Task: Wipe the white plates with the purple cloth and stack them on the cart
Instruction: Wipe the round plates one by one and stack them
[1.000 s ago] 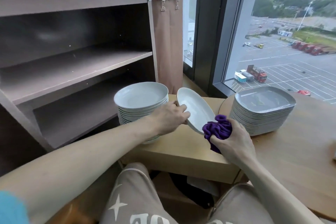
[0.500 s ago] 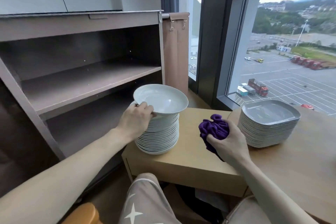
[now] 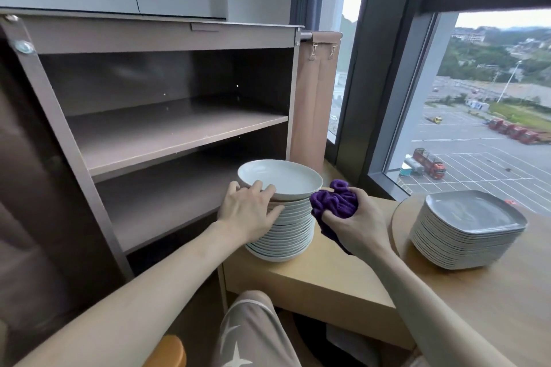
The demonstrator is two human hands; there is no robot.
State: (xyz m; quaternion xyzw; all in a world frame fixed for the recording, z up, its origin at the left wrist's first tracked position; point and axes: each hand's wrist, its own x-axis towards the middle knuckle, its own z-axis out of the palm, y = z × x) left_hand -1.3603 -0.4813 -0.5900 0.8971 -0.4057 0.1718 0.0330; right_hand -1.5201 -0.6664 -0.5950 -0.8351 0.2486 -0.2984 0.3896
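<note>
White plate [image 3: 283, 179], topmost of the round stack [image 3: 286, 235] on the wooden ledge [image 3: 328, 277], sat just beyond our left hand [image 3: 247, 211], which pinched its near-left rim. Our right hand [image 3: 354, 226] clenched the purple cloth [image 3: 335, 202] just right of it. The cart [image 3: 179, 134] stood to the left.

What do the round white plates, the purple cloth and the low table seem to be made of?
Round white plates: probably glazed ceramic, smooth with soft glare. Purple cloth: looks like fluffy microfibre, matte pile. Low table: pale wood or laminate, matte.
</note>
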